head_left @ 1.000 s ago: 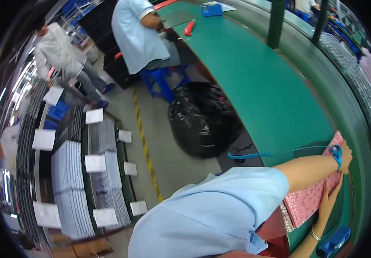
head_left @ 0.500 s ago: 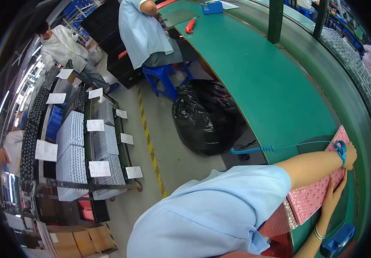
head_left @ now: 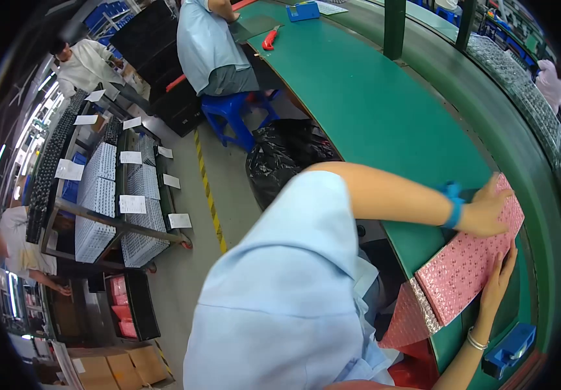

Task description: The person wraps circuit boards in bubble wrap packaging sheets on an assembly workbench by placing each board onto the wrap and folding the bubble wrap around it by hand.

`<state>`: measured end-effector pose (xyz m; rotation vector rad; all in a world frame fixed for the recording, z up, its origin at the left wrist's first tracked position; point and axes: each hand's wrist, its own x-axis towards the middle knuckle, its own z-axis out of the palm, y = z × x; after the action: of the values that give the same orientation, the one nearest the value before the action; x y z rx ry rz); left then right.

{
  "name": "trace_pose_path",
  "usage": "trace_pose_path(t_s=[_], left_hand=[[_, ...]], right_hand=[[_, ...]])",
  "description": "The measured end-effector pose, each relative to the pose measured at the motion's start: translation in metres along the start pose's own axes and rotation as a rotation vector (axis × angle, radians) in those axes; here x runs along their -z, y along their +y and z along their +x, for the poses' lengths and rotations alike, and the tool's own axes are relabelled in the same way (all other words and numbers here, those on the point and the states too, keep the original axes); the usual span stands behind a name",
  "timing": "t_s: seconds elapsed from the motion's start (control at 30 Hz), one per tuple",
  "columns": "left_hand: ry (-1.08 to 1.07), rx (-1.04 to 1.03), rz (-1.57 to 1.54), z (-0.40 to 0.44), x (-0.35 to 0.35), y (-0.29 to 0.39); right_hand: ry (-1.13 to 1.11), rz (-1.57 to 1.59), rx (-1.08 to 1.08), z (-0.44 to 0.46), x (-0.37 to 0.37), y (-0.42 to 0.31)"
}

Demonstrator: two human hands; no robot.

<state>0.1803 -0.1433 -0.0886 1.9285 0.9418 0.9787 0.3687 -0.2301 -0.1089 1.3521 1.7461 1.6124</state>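
A flat package in pink bubble wrap (head_left: 465, 273) lies on the green bench near its right edge. My left hand (head_left: 488, 211), with a blue wrist strap (head_left: 452, 205), rests across the package's far part. Its fingers look spread, though slightly blurred. My right hand (head_left: 500, 276), wearing a silvery bracelet, lies along the package's right side with fingers stretched out against it. At the near end a loose flap of pink bubble wrap (head_left: 405, 322) hangs over the bench edge.
A blue tape dispenser (head_left: 511, 350) stands beside my right forearm. Farther along the green bench (head_left: 371, 123) lies a red-handled cutter (head_left: 270, 38) near a seated co-worker (head_left: 215, 49). A black bag (head_left: 287, 146) sits on the floor. Racks with white trays (head_left: 102, 188) stand left.
My left hand has drawn back from the package's far corner onto its upper face, and the elbow has lifted. My right hand stays along the side. The whole view has shifted slightly.
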Motion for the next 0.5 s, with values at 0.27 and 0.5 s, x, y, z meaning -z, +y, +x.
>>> trace_pose_path(t_s=[0.27,0.5], left_hand=[[-0.150,0.125,-0.369,-0.085,-0.063,0.051],[-0.090,0.183,-0.565,-0.077,-0.141,0.093]], right_hand=[[0.382,-3.635,1.136,-0.070,0.029,0.056],[0.373,-3.640,1.093,-0.137,-0.011,0.081]])
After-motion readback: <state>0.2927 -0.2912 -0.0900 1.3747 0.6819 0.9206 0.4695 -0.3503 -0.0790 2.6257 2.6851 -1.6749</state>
